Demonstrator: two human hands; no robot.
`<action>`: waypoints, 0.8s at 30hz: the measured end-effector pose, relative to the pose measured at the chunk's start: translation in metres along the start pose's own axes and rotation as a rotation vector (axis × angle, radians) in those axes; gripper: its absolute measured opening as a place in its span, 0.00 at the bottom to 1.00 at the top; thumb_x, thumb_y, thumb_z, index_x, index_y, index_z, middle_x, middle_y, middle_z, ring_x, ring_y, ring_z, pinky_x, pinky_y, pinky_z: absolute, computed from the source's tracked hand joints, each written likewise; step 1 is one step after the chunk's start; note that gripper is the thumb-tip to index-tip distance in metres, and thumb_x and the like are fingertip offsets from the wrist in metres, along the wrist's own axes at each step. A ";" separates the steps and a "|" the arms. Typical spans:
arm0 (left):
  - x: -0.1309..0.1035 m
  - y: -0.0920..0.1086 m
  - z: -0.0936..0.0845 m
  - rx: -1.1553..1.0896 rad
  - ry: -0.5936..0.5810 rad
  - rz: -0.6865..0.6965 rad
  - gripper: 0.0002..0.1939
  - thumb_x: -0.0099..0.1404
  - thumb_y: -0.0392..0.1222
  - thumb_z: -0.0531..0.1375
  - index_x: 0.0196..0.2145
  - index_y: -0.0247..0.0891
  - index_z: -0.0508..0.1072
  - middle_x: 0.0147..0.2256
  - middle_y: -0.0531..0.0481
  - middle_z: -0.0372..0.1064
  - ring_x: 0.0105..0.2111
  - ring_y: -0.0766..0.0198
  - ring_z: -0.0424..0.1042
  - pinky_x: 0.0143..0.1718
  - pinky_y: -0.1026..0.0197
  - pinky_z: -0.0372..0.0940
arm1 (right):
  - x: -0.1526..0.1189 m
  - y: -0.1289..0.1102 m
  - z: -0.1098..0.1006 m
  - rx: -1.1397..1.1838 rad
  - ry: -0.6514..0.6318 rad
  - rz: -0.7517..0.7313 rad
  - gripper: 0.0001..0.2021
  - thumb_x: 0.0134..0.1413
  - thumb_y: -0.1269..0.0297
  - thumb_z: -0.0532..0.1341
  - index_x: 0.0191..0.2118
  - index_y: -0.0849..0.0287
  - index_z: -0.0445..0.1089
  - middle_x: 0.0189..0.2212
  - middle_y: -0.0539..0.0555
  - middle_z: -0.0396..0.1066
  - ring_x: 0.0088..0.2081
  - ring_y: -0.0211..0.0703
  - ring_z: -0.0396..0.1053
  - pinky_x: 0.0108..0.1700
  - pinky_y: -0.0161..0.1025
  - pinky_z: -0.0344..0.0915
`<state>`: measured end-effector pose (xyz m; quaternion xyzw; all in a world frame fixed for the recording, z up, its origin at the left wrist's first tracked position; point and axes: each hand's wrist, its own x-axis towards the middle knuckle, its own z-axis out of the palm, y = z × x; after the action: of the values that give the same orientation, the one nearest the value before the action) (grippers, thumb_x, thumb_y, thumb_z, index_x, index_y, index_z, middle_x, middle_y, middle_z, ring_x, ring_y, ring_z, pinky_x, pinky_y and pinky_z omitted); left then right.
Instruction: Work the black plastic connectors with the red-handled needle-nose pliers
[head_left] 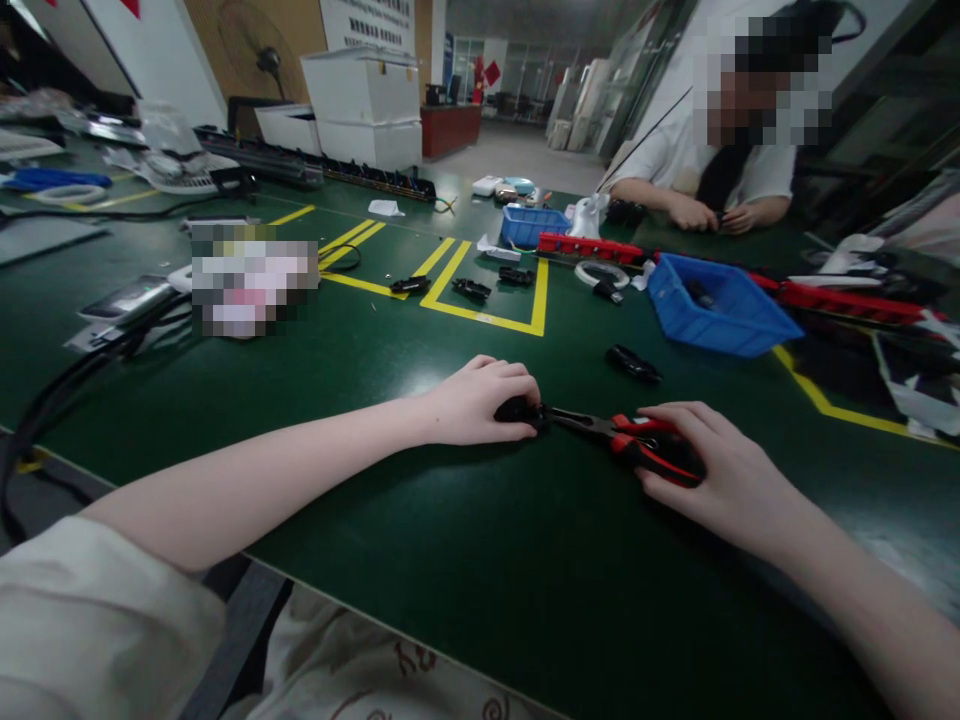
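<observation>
My left hand (487, 402) is closed on a small black part (516, 409) just above the green table (450, 560). Red-and-black needle-nose pliers (652, 445) lie in the grip of my right hand (697, 455), fingers wrapped around their handles. The plier tips point left and meet the end of the black part beside my left fingertips; whether the jaws are clamped on it cannot be made out. Beyond the pliers rests another black part (634, 363). Several similar black pieces (472, 289) lie farther back near the yellow tape.
A blue bin (720, 305) with dark items stands at the right, a smaller blue basket (534, 226) behind. Red strips (589, 247) run across the back right. Black cables (75, 385) lie at the left. Across the table sits a person (705, 180) with hands together.
</observation>
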<state>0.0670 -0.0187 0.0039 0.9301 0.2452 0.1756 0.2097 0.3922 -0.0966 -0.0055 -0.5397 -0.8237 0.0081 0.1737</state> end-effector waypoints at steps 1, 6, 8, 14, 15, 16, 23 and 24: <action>0.000 -0.001 -0.001 -0.008 -0.002 -0.005 0.13 0.69 0.48 0.63 0.46 0.39 0.71 0.46 0.50 0.71 0.48 0.59 0.70 0.60 0.52 0.54 | -0.001 0.003 -0.001 -0.007 0.008 -0.017 0.26 0.53 0.50 0.65 0.56 0.53 0.67 0.49 0.62 0.72 0.48 0.61 0.73 0.46 0.58 0.74; 0.001 -0.003 -0.002 -0.040 -0.011 -0.031 0.12 0.69 0.47 0.63 0.46 0.39 0.71 0.46 0.50 0.72 0.48 0.58 0.71 0.58 0.52 0.57 | -0.001 0.006 -0.001 -0.024 0.109 -0.110 0.25 0.57 0.52 0.64 0.59 0.51 0.66 0.48 0.60 0.73 0.46 0.59 0.74 0.44 0.55 0.74; 0.002 -0.004 -0.002 -0.046 -0.007 -0.032 0.12 0.68 0.47 0.63 0.45 0.39 0.71 0.46 0.49 0.72 0.48 0.57 0.70 0.55 0.53 0.59 | -0.001 0.003 0.001 -0.012 0.147 -0.126 0.24 0.57 0.54 0.64 0.59 0.50 0.66 0.48 0.59 0.74 0.44 0.57 0.75 0.40 0.52 0.75; 0.003 -0.008 -0.003 -0.054 -0.023 0.008 0.13 0.69 0.46 0.63 0.46 0.38 0.72 0.46 0.48 0.71 0.46 0.58 0.70 0.49 0.55 0.61 | -0.004 -0.005 0.001 0.009 0.197 -0.106 0.25 0.56 0.57 0.65 0.59 0.47 0.66 0.49 0.57 0.74 0.44 0.57 0.76 0.42 0.53 0.75; 0.003 -0.009 -0.003 -0.052 -0.024 0.016 0.13 0.69 0.46 0.63 0.47 0.38 0.72 0.46 0.48 0.71 0.46 0.58 0.70 0.49 0.55 0.61 | -0.004 -0.006 0.001 0.006 0.194 -0.114 0.25 0.56 0.57 0.65 0.59 0.47 0.66 0.49 0.57 0.75 0.44 0.57 0.76 0.42 0.53 0.75; 0.003 -0.009 -0.003 -0.048 -0.025 0.022 0.13 0.69 0.46 0.63 0.47 0.38 0.72 0.46 0.48 0.71 0.46 0.58 0.70 0.49 0.56 0.61 | -0.005 -0.006 0.001 0.000 0.192 -0.129 0.25 0.56 0.57 0.65 0.59 0.47 0.66 0.49 0.56 0.75 0.43 0.56 0.76 0.42 0.53 0.75; 0.002 -0.009 -0.002 -0.021 -0.025 0.032 0.12 0.68 0.45 0.64 0.46 0.38 0.71 0.46 0.48 0.71 0.45 0.59 0.69 0.47 0.57 0.60 | -0.002 -0.009 0.004 -0.003 0.170 -0.197 0.25 0.57 0.57 0.65 0.60 0.49 0.65 0.48 0.57 0.75 0.43 0.54 0.77 0.41 0.51 0.77; 0.002 -0.009 -0.002 -0.017 -0.025 0.033 0.12 0.68 0.45 0.64 0.46 0.38 0.71 0.46 0.48 0.71 0.45 0.59 0.69 0.47 0.57 0.60 | -0.002 -0.010 0.004 0.000 0.168 -0.195 0.26 0.57 0.57 0.65 0.60 0.50 0.65 0.49 0.57 0.75 0.43 0.54 0.77 0.41 0.50 0.77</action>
<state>0.0649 -0.0101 0.0020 0.9344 0.2257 0.1693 0.2176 0.3828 -0.1015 -0.0079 -0.4558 -0.8549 -0.0539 0.2420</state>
